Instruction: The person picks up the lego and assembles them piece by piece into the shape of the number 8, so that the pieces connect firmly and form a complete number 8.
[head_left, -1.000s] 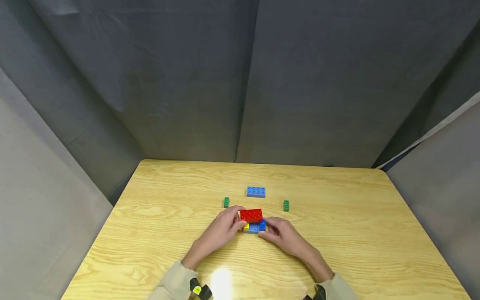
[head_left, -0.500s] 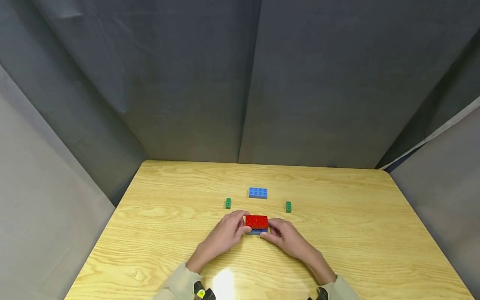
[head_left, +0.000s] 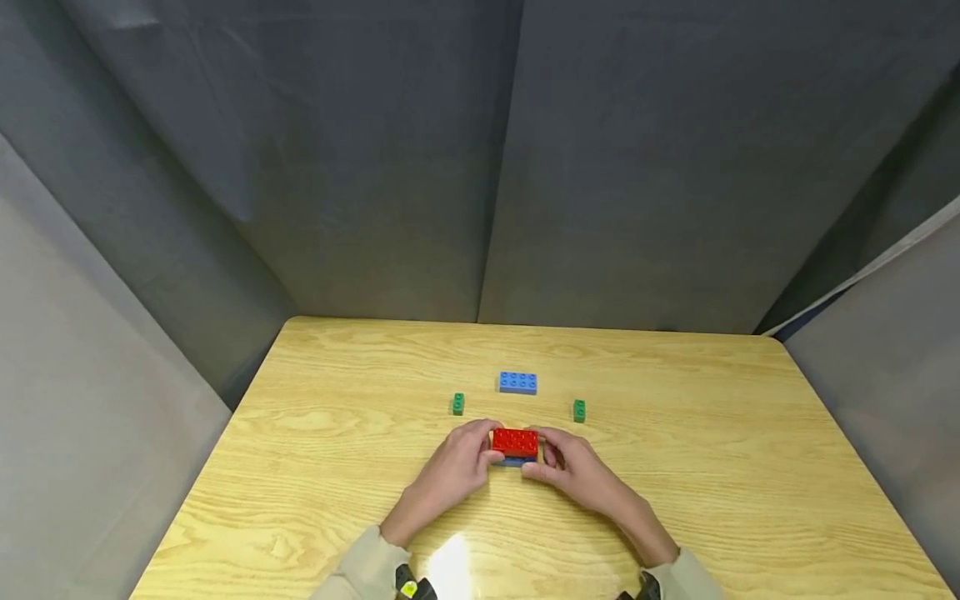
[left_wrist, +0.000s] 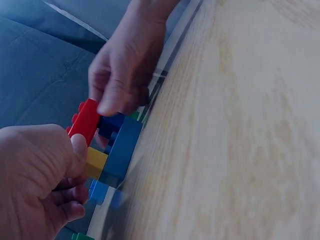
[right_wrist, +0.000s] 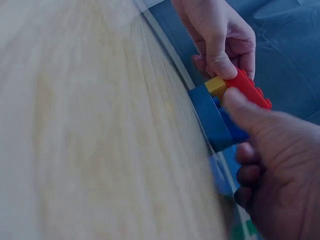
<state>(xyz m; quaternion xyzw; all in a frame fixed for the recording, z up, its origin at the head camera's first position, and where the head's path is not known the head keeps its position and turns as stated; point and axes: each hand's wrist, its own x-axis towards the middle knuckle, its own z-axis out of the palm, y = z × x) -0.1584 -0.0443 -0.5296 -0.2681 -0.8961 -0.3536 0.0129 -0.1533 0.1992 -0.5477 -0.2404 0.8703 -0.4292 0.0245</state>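
Note:
A red building brick [head_left: 515, 442] with studs on top bridges a yellow brick [left_wrist: 95, 163] and a dark blue brick [left_wrist: 111, 125]. Those two stand on opposite ends of a wider blue brick [left_wrist: 123, 151], with a gap between them. My left hand [head_left: 455, 461] pinches the red brick at its left end, thumb on the near side. From the other end, my right hand [head_left: 576, 468] grips the red brick, its thumb overlapping the dark blue brick below in the right wrist view. In the head view the red brick hides most of the lower bricks.
Another blue brick [head_left: 518, 382] lies farther back on the wooden table [head_left: 337, 400]. Two small green bricks flank it, the left one [head_left: 458, 404] beyond my left hand and the right one [head_left: 580, 411] beyond my right. Grey curtains [head_left: 375, 167] surround the table.
The red brick has moved right and down from a tilted pose, and now sits level over the yellow and dark blue bricks. My right fingers have risen from the lower bricks to the red one.

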